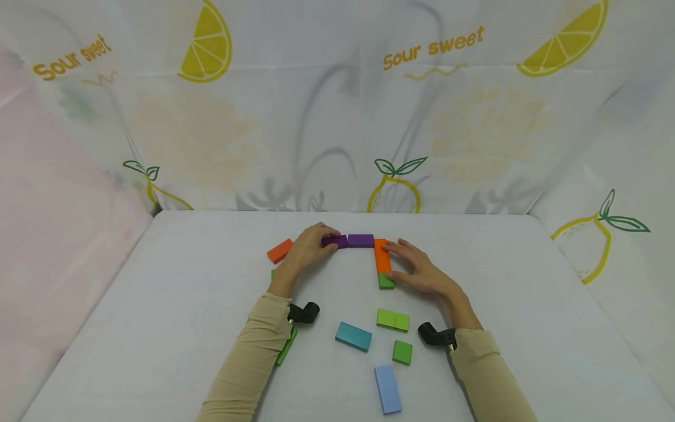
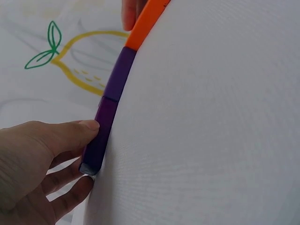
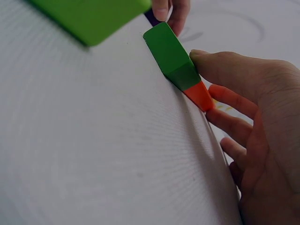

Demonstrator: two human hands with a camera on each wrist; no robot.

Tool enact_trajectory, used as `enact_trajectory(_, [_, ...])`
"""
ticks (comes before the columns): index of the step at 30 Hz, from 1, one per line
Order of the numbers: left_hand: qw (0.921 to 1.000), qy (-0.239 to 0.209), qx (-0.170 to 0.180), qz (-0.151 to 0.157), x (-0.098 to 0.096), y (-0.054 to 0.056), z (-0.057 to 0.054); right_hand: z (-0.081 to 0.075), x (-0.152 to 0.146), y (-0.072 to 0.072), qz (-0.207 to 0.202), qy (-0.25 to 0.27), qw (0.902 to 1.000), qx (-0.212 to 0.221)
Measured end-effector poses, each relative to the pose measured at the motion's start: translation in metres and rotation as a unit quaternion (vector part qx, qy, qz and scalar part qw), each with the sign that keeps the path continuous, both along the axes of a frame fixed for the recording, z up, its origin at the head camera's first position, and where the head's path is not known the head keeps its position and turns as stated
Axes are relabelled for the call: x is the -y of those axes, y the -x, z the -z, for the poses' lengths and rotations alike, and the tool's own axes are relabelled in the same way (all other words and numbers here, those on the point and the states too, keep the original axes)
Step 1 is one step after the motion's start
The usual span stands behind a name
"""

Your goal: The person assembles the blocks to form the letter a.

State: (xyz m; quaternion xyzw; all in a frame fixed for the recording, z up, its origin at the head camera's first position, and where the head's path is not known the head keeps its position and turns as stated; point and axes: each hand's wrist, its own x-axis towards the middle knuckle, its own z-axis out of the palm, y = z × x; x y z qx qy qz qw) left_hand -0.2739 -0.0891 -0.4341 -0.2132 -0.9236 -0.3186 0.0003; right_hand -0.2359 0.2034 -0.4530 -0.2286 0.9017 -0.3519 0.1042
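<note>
My left hand pinches a dark purple block between thumb and fingers. In the left wrist view its end meets a violet block, and both lie in a line at the table's far side. An orange block runs toward me from the violet block's right end, with a green block against its near end. My right hand rests at their right side. Its thumb touches the green block and its extended fingers reach the orange one.
Beside my left wrist lies a red-orange block. Nearer me are a teal block, a lime block, a small green block and a light blue block. Another green block is partly under my left sleeve.
</note>
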Motion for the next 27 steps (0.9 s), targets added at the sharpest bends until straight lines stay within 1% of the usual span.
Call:
enact_trajectory(6, [1.0000, -0.002, -0.001, 0.001, 0.0001, -0.0007, -0.0009, -0.0010, 0.0002, -0.0005, -0.002, 0.004, 1.0000, -0.001])
enact_trajectory(15, [0.9999, -0.007, -0.012, 0.001, 0.0019, 0.0019, 0.0019, -0.0013, 0.0008, -0.0019, 0.001, 0.004, 1.0000, 0.001])
enact_trajectory(21, [0.9998, -0.019, -0.004, -0.005, 0.0033, 0.0026, 0.0000, -0.0018, -0.0001, -0.0020, 0.005, 0.001, 1.0000, 0.000])
enact_trajectory(23, [0.9998, -0.019, -0.007, -0.006, 0.0038, 0.0032, 0.0000, -0.0015, -0.0011, -0.0015, 0.006, 0.001, 1.0000, 0.002])
enact_trajectory(27, [0.9998, -0.020, -0.008, -0.005, 0.0057, 0.0028, -0.0032, -0.0019, -0.0029, 0.0002, 0.008, 0.017, 0.9998, 0.012])
